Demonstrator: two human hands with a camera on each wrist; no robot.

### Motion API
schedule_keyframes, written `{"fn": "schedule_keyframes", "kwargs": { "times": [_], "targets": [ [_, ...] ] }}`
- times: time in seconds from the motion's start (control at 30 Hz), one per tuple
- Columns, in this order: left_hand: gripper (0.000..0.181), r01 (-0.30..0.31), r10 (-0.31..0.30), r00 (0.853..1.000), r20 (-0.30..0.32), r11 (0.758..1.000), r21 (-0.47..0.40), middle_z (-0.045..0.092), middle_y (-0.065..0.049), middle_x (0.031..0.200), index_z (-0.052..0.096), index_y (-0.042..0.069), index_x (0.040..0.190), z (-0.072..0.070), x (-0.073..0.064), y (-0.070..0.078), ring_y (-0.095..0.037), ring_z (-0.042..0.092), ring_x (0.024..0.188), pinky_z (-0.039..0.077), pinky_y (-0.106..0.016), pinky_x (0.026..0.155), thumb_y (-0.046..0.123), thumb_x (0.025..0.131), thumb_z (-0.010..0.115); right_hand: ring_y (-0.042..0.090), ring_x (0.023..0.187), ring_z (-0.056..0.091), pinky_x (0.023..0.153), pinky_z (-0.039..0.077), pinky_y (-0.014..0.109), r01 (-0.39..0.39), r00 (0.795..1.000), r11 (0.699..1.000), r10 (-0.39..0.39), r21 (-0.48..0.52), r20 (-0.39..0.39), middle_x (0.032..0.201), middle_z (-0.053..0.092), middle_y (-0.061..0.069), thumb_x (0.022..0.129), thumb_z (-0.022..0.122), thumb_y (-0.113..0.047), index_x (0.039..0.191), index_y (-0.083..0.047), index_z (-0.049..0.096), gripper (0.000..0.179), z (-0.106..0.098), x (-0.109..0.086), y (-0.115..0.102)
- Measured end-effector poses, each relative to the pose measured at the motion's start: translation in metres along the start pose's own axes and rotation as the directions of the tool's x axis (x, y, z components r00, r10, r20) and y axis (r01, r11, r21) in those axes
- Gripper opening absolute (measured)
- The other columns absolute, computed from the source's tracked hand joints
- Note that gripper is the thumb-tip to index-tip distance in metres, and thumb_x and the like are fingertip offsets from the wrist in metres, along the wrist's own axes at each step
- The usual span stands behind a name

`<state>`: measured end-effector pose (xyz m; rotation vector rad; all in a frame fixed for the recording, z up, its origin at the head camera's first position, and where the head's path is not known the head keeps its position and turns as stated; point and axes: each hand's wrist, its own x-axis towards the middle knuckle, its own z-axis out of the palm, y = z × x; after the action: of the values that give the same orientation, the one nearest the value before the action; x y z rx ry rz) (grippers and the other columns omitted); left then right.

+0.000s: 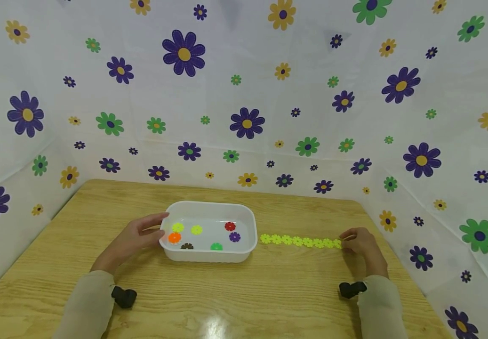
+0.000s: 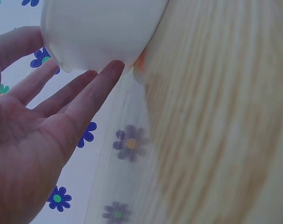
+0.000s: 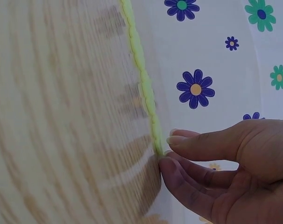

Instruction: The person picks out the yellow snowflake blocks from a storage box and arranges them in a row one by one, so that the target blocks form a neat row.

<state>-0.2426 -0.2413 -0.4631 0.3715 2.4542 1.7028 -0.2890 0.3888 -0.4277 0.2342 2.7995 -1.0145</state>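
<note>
On the table lies a straight row of several yellow interlocking flower discs (image 1: 297, 241), running rightward from near the white plastic tray (image 1: 210, 256). My right hand (image 1: 360, 245) pinches the last disc at the row's right end with thumb and fingertips; in the right wrist view that end disc (image 3: 158, 142) sits right at the fingertips. My left hand (image 1: 135, 238) rests its fairly straight fingers and thumb against the tray's left end. Inside the tray are loose discs: two yellow, an orange one (image 1: 174, 238), a brown, a green, a red (image 1: 230, 226) and a purple.
The wooden table (image 1: 163, 301) reaches back to a white flower-printed cloth (image 1: 210, 99), which also hangs along both sides. Each forearm has a light sleeve and a black wrist camera (image 1: 124, 297).
</note>
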Motion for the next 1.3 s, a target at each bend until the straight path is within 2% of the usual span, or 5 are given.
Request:
{"fn": "schedule_keyframes", "kwargs": {
  "times": [0.13, 0.4, 0.7, 1.07, 1.3],
  "targets": [
    [0.062, 0.009, -0.009, 1.0, 0.009, 1.0, -0.004, 0.034, -0.026, 0.165, 0.04, 0.011, 0.159, 0.0, 0.001, 0.001, -0.051, 0.046, 0.143, 0.052, -0.055, 0.11, 0.029, 0.103, 0.063, 0.016, 0.078, 0.072, 0.077, 0.062, 0.036, 0.003, 1.0, 1.0, -0.003, -0.013, -0.009, 0.118, 0.068, 0.033, 0.094, 0.065, -0.004, 0.119, 0.01, 0.066, 0.029, -0.001, 0.0, -0.002],
    [0.063, 0.022, -0.022, 1.0, 0.012, 1.0, -0.003, 0.033, -0.026, 0.165, 0.038, 0.011, 0.16, 0.001, 0.0, 0.003, -0.051, 0.046, 0.143, 0.052, -0.054, 0.11, 0.027, 0.104, 0.062, 0.026, 0.091, 0.071, 0.081, 0.062, 0.039, 0.038, 0.999, 0.997, -0.039, -0.072, -0.009, 0.124, 0.064, 0.034, 0.097, 0.062, -0.008, 0.123, 0.009, 0.065, 0.031, 0.0, -0.002, -0.014],
    [0.062, 0.013, -0.013, 1.0, 0.008, 1.0, -0.001, 0.034, -0.027, 0.165, 0.039, 0.012, 0.159, 0.001, -0.001, 0.004, -0.052, 0.046, 0.143, 0.052, -0.055, 0.109, 0.027, 0.104, 0.062, 0.04, 0.097, 0.073, 0.09, 0.062, 0.051, 0.17, 0.985, 0.985, -0.17, 0.001, 0.035, 0.126, 0.063, 0.037, 0.101, 0.061, -0.01, 0.13, 0.012, 0.06, 0.036, 0.003, -0.016, -0.044],
    [0.062, 0.006, -0.006, 1.0, 0.004, 1.0, 0.007, 0.033, -0.026, 0.165, 0.039, 0.012, 0.159, 0.002, -0.001, 0.004, -0.052, 0.046, 0.143, 0.052, -0.056, 0.11, 0.027, 0.104, 0.062, 0.035, 0.095, 0.073, 0.089, 0.063, 0.051, 0.252, 0.966, 0.967, -0.253, 0.017, 0.052, 0.119, 0.068, 0.029, 0.099, 0.065, -0.01, 0.126, 0.008, 0.065, 0.033, 0.033, -0.017, -0.091],
    [0.062, 0.004, -0.004, 1.0, 0.007, 1.0, 0.006, 0.034, -0.027, 0.164, 0.039, 0.011, 0.159, 0.001, 0.0, 0.003, -0.051, 0.047, 0.142, 0.053, -0.053, 0.108, 0.027, 0.104, 0.062, 0.027, 0.091, 0.074, 0.088, 0.064, 0.049, 0.348, 0.932, 0.937, -0.349, 0.019, 0.097, 0.112, 0.071, 0.023, 0.098, 0.067, -0.01, 0.122, 0.006, 0.068, 0.029, 0.058, -0.013, -0.132]
  ]
}}
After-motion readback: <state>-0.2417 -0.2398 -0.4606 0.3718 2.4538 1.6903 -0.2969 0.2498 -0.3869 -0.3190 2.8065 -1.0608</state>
